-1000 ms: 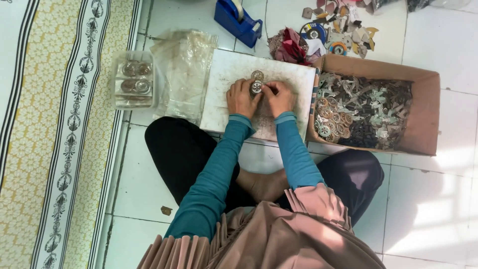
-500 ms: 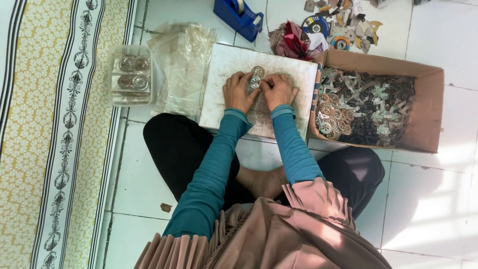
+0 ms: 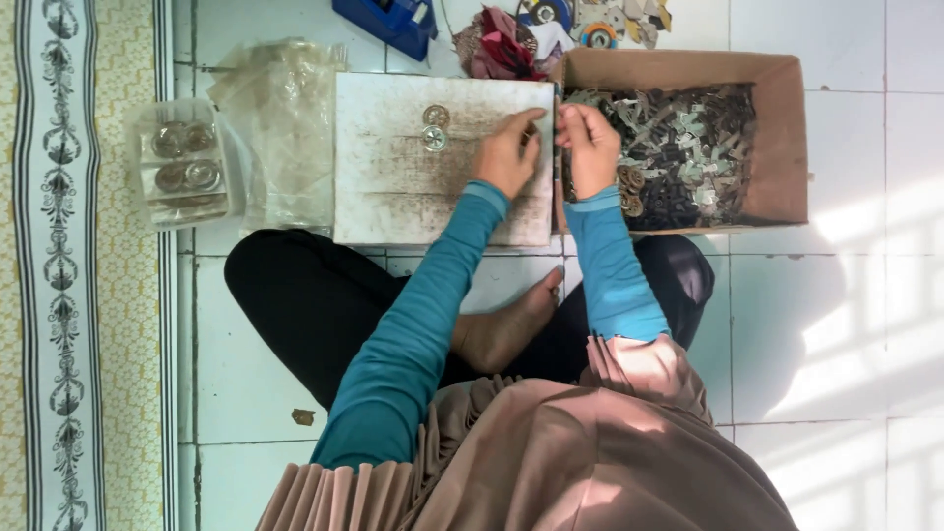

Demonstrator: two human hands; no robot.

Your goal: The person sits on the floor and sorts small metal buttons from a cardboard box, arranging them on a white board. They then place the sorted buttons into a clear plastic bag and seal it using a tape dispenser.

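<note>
Left: patterned rug [image 3: 64, 295], then a clear plastic container [image 3: 182, 162] and crumpled plastic bags [image 3: 280, 118] on the tiled floor [image 3: 846, 324]. Centre: my white board [image 3: 393, 187], two round metal discs [image 3: 434, 128] near its far edge. My left hand [image 3: 508, 152] rests curled at the board's right edge; my right hand [image 3: 588, 147] pinches a small piece over the cardboard box [image 3: 787, 138] rim. Open floor lies rightward.

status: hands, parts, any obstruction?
Both hands, left hand, right hand, at board edge by parts box. Two round metal pieces on board. Grip unclear.
</note>
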